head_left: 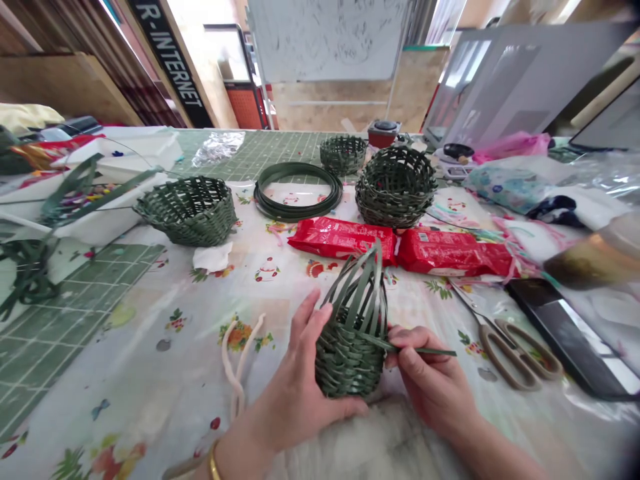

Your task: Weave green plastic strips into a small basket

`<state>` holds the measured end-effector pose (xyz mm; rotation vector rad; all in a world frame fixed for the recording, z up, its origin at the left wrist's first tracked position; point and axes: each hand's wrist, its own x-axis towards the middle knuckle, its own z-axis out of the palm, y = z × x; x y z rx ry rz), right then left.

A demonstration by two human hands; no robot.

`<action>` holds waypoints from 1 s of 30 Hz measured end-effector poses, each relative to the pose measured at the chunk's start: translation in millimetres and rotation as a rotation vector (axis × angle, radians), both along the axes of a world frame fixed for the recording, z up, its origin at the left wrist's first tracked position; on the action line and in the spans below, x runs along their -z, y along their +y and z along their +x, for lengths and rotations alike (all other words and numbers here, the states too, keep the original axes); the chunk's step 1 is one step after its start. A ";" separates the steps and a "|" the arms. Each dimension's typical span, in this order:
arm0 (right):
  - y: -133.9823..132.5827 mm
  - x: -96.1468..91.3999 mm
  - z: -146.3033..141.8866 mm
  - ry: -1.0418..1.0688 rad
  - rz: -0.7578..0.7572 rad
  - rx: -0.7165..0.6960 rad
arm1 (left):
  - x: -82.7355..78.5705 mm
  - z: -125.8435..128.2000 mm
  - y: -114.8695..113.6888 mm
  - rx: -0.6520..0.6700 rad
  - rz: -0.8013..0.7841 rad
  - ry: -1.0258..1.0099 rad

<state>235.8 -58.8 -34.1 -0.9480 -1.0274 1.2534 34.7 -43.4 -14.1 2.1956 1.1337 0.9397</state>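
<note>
A small dark green woven basket [350, 360] stands in front of me, its upright strips bending together into a point at the top. My left hand [305, 373] wraps round its left side, with the thumb along the bottom front and the fingers up the wall. On the right side, my right hand [425, 373] pinches a thin green strip [435, 351] between thumb and fingers. That strip runs from the basket's wall out to the right past my fingertips. The fingers behind the basket are partly hidden.
Two red packets [345, 238] lie just behind the basket. Scissors [515, 350] and a black phone [570, 333] are at the right. Farther back are a coil of green strip [299, 212], an open woven basket [193, 217] and stacked baskets [395, 193]. White cord [235, 373] lies at the left.
</note>
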 end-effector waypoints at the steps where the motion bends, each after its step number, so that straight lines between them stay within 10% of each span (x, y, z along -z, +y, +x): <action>1: 0.3 -0.8 0.8 -0.001 0.013 -0.009 | 0.4 -0.6 0.4 -0.007 -0.007 -0.014; 9: 5.0 -4.2 4.3 0.032 -0.002 -0.110 | -4.1 -14.2 8.4 0.149 -0.029 0.059; 21: 10.3 -4.4 0.7 0.092 -0.027 -0.049 | 6.0 -5.3 14.4 0.015 -0.039 -0.035; 27: -1.7 -35.4 -5.7 -0.517 0.394 0.074 | 1.1 0.8 14.4 0.073 -0.071 -0.035; 30: -10.6 -42.4 -14.1 -0.843 0.596 0.054 | -9.6 1.3 8.2 -0.181 -0.007 -0.122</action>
